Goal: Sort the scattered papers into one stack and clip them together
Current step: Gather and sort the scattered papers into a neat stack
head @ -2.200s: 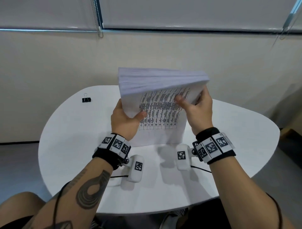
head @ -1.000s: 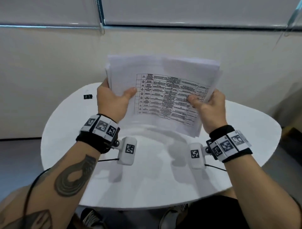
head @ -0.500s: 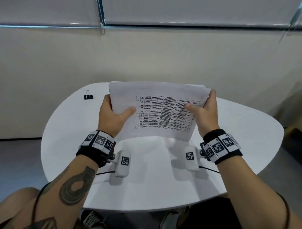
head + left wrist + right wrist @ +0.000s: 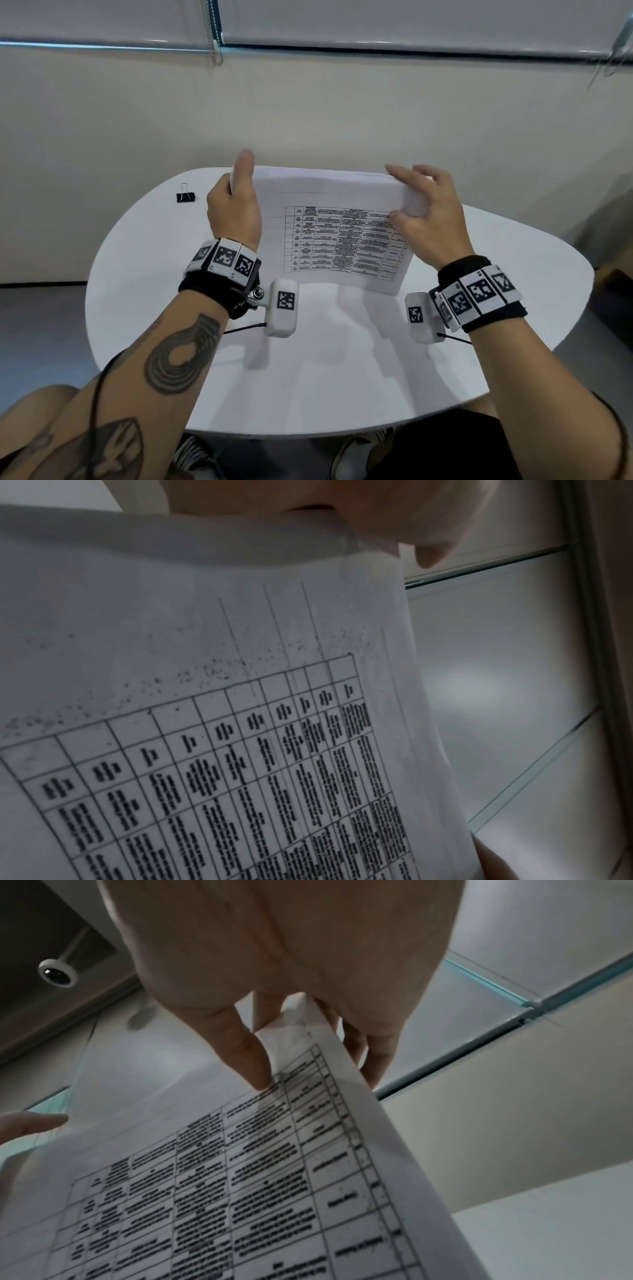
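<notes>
A thick stack of white papers point(image 4: 329, 219) with a printed table on its front stands on its long edge on the white table point(image 4: 308, 377), leaning slightly away from me. My left hand point(image 4: 239, 185) lies flat against the stack's left edge, fingers straight and pointing up. My right hand point(image 4: 397, 192) pinches the top right corner, thumb on the front sheet and fingers over the top and back. The printed sheet point(image 4: 205, 723) fills the left wrist view. In the right wrist view the thumb point(image 4: 253, 1069) presses the same sheet point(image 4: 240, 1191). A black binder clip point(image 4: 186, 196) lies on the table at the far left.
The rounded table edge runs close to my lap. A beige wall point(image 4: 308, 113) rises right behind the table, with window blinds point(image 4: 376, 20) above it. Grey floor point(image 4: 34, 325) shows on both sides.
The stack has come down from the air and now stands on the table. My left hand has let go of its grip and lies flat on the left edge. My right hand has moved up to the top right corner.
</notes>
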